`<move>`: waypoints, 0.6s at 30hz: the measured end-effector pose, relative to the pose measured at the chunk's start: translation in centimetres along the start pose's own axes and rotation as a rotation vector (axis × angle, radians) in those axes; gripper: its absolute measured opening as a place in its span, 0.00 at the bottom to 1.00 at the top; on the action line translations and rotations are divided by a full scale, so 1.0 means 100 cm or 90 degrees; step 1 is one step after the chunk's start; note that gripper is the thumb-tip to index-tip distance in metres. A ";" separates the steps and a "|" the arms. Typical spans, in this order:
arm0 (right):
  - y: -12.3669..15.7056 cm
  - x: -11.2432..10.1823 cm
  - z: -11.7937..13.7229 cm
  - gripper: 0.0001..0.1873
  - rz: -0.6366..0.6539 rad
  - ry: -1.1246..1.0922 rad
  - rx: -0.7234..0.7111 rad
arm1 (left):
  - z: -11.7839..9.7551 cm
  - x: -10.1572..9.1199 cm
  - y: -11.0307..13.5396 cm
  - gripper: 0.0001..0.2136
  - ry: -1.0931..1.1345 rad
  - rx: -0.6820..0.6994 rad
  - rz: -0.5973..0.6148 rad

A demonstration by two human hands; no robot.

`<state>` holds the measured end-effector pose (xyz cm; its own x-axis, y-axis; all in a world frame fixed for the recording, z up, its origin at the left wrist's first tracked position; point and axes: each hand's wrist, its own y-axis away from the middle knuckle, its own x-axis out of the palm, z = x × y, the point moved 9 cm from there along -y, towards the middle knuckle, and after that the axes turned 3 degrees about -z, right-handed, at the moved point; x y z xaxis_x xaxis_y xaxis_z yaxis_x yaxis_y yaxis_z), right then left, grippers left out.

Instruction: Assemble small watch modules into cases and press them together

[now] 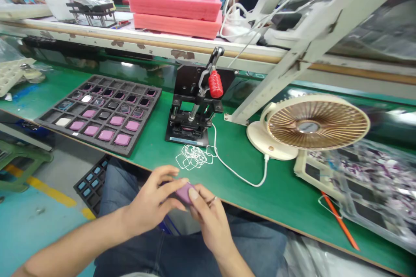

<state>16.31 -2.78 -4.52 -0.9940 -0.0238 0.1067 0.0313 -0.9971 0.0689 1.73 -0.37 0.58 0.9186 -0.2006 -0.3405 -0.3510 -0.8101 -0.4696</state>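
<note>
A small purple watch case (185,192) is held above my lap, just off the table's front edge. My right hand (208,212) grips it from the right, thumb pressed on its face. From the left, my left hand (162,194) closes on its other end with the index fingertip on the top edge. The left thumb is below, and part of the case is hidden by fingers. Beyond my hands, a tangle of thin white square rings (194,156) lies on the green table (159,147). Behind it stands a black hand press (191,117) with a red handle (215,84).
On the left, a grey foam tray (130,149) holds several purple and dark watch pieces. A cream fan (318,123) stands right, its white cable crossing the table. Beyond it are plastic-covered trays (364,194) and an orange stick (341,220). A slanted metal post (276,78) rises behind.
</note>
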 end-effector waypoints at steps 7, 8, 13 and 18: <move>-0.039 -0.018 0.046 0.32 0.045 0.183 -0.001 | -0.021 -0.016 -0.031 0.22 -0.153 0.282 0.057; -0.050 -0.032 0.079 0.30 -0.031 0.275 -0.110 | -0.014 -0.019 -0.043 0.18 -0.167 0.251 0.040; -0.074 -0.036 0.230 0.21 -0.244 0.595 -0.664 | 0.025 -0.015 -0.102 0.08 -0.240 0.129 -0.009; -0.106 0.006 0.252 0.13 -0.141 0.789 -0.830 | 0.053 0.007 -0.126 0.06 -0.275 0.110 0.010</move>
<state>18.01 9.58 19.82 -0.4803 0.6771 -0.5575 0.4146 -0.3849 -0.8246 5.85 12.62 2.00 0.7662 0.0652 -0.6393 -0.4234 -0.6972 -0.5785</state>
